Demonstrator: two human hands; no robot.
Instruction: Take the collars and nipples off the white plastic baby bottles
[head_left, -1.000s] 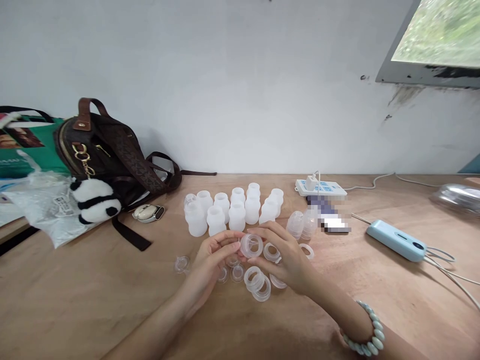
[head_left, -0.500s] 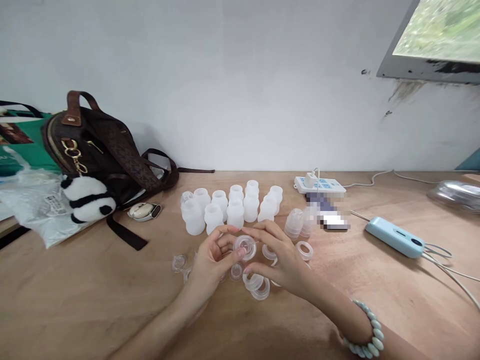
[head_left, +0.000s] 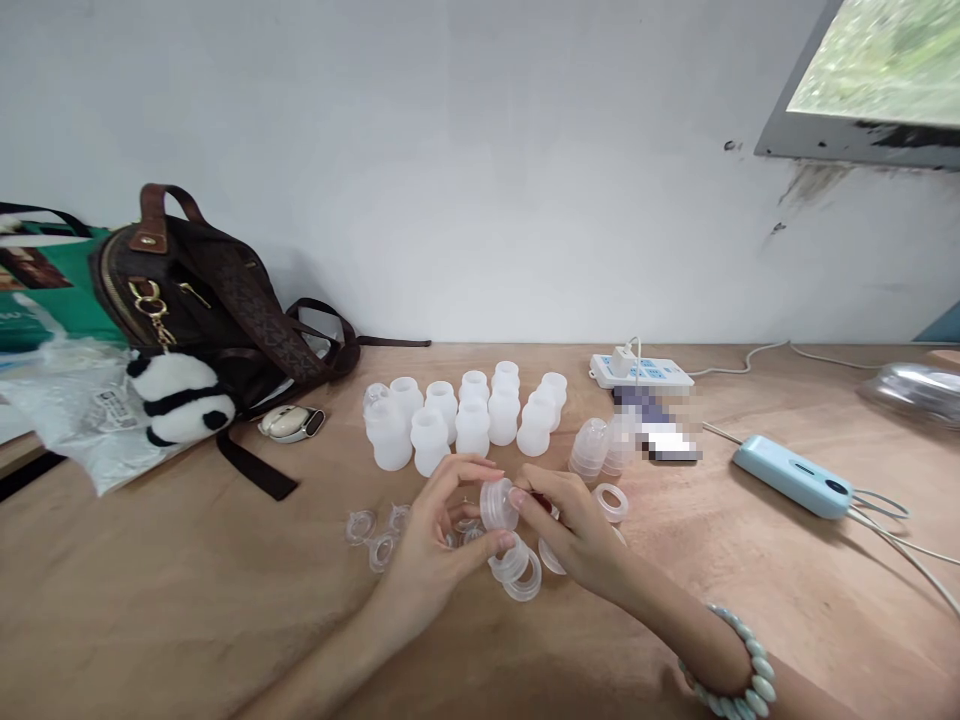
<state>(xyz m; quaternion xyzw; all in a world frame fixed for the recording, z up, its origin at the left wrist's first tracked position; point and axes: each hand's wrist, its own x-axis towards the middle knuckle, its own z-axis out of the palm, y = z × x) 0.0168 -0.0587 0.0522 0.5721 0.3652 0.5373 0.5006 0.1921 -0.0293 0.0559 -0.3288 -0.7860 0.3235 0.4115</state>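
surface: wooden table (head_left: pixel 187 580) against a white wall, strewn with small plastic parts.
left hand (head_left: pixel 439 545): fingers curled around one side of a clear ring cap (head_left: pixel 497 504), thumb below, steadying it.
right hand (head_left: pixel 574 530): fingertips pinch the cap's other side, so both hands hold it just above the table.
under the hands: loose clear rings (head_left: pixel 517 572), touching each other; thin clear discs (head_left: pixel 371 530) left of the left hand.
beyond the hands: white bottles (head_left: pixel 465 420) standing upright in a cluster, mouths open, apparently empty.
far left: brown bag (head_left: pixel 202 290); contents hidden.
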